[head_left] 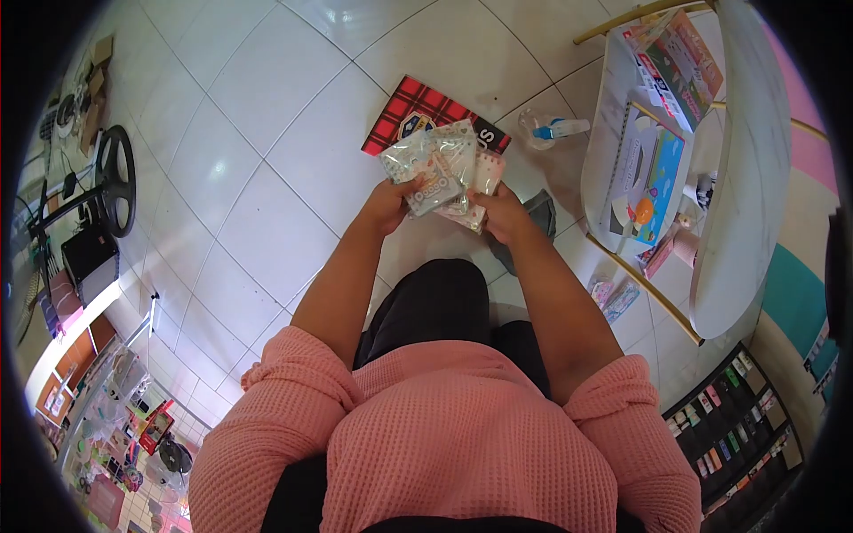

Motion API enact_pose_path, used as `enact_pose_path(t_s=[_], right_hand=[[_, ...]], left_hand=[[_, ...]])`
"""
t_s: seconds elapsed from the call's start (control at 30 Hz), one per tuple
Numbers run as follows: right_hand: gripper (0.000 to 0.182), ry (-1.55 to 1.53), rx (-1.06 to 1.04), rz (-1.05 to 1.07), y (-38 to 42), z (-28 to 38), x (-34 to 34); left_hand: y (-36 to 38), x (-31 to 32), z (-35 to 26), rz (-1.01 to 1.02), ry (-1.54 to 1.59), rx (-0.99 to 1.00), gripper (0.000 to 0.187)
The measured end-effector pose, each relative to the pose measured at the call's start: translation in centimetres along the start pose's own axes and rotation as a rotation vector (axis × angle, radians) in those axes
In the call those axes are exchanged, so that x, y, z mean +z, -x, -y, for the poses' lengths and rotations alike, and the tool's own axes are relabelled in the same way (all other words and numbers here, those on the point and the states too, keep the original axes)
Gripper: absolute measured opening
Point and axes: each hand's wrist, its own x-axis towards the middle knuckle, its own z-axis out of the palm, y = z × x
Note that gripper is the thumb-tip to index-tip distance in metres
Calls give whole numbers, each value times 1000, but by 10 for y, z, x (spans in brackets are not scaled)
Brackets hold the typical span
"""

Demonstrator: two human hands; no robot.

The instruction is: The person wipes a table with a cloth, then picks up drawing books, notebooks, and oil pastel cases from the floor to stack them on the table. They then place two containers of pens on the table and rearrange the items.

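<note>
Several flat packets in clear, shiny plastic are fanned out between my two hands. My left hand (388, 206) is closed on the left edge of a packet with printed lettering (431, 182), thumb on top. Fingers of my right hand (504, 213) are wrapped round the lower right edge of a pink and white patterned packet (488, 171). The packets overlap one another, so their lower layers are hidden. Beyond them lies a red and black plaid sheet or bag (400, 111) with white letters, partly covered in this view by the packets.
A clear plastic bottle (538, 131) with a blue part lies on the tiled floor (267, 107). To the right, a marble-look table (746, 178) with gold legs stands by a lower shelf holding a spiral notebook (626, 169) and booklets (680, 71). A black wheel (115, 182) is at far left.
</note>
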Motion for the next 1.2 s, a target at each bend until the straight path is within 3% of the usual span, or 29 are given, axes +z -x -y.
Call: enact_pose_path(t_s=[0.1,0.17,0.3,0.4,0.5,0.53,0.6,0.67,0.77,0.8,0.87,0.93,1.0,1.13,1.2], right_hand=[[51,-72,-98,-17,0,-3,-3],[41,-46,-233,-100,5,-5,-1],[42,-74,-211,-177,9,-10,-1],[42,-167,-164,-137,23,-5,-2],[46,-41,-104,-111,43,9,-4],[50,-153,-97,-43,61,19,2],[53,-271,-99,19,97,41,12],[58,-429,-111,199,130,62,19],[72,-454,-190,287,161,74,22],[72,-451,-217,286,176,83,24],[63,-473,-240,360,216,105,31],[64,-431,-253,359,258,124,30],[68,-225,-232,271,288,140,21],[77,-355,-469,299,332,149,-14],[77,-369,-467,248,356,146,-42]], left_hand=[[5,2,2,44,76,-63,42],[7,-5,8,35,162,-81,42],[14,-17,24,58,381,-43,44],[23,-18,31,78,410,-40,44],[37,-11,30,152,434,-101,43],[41,-5,26,156,428,-105,43],[52,15,13,653,568,-151,45],[82,54,-7,561,454,-129,43],[124,118,-35,121,149,118,39],[138,134,-45,145,139,126,39],[163,163,-63,15,-260,300,42],[190,190,-82,67,-291,255,46],[211,219,-100,171,-562,237,43],[228,288,-111,417,-747,267,43],[221,318,-90,572,-802,118,45]])
